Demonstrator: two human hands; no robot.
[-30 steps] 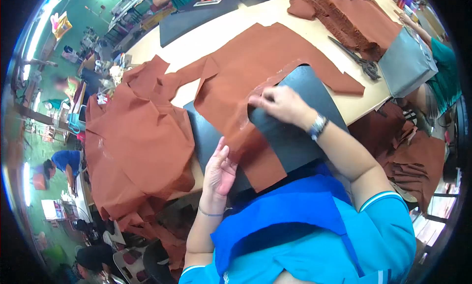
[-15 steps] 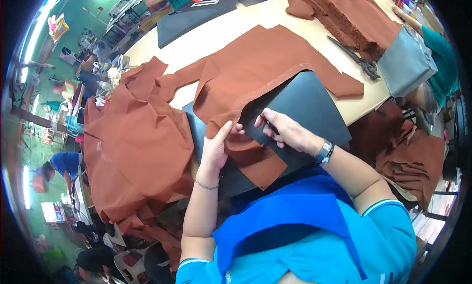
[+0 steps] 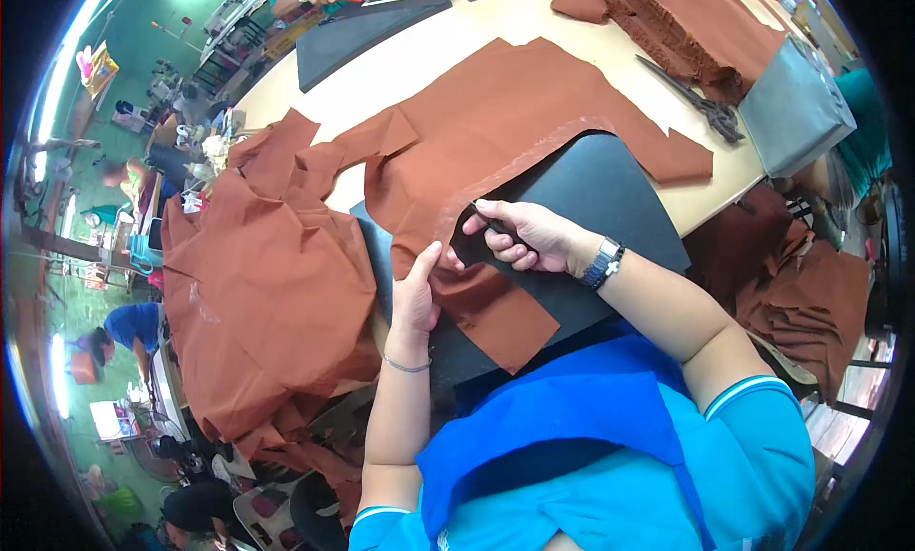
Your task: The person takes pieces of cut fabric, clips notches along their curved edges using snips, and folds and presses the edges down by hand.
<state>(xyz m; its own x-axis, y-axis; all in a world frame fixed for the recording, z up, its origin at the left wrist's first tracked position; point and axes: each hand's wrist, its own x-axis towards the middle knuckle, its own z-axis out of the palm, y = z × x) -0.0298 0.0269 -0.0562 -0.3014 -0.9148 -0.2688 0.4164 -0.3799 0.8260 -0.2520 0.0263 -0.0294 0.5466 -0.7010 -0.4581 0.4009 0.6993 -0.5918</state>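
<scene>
- Right fingers now curl around a small dark tool point(image 3: 507, 232), mostly hidden; thumb and forefinger tips come close together, just beside the cloth's curved edge. Whether they touch it, I can't tell.
- Right hand point(image 3: 545, 236) has just moved in from over the dark board point(image 3: 610, 198), so tool and edge are now close together.
- Left hand point(image 3: 416, 298): thumb on top, fingers curled at the edge, pinching the brown cloth point(image 3: 505, 103) just beside the right hand.
- The cloth itself: matt, lightly creased, pale chalky marks along that curve, its near end folded and rumpled below the hands.
- It lies partly on the board, partly on the pale table point(image 3: 610, 60), between a crumpled brown heap point(image 3: 276, 294) and the shears point(image 3: 669, 84).
</scene>
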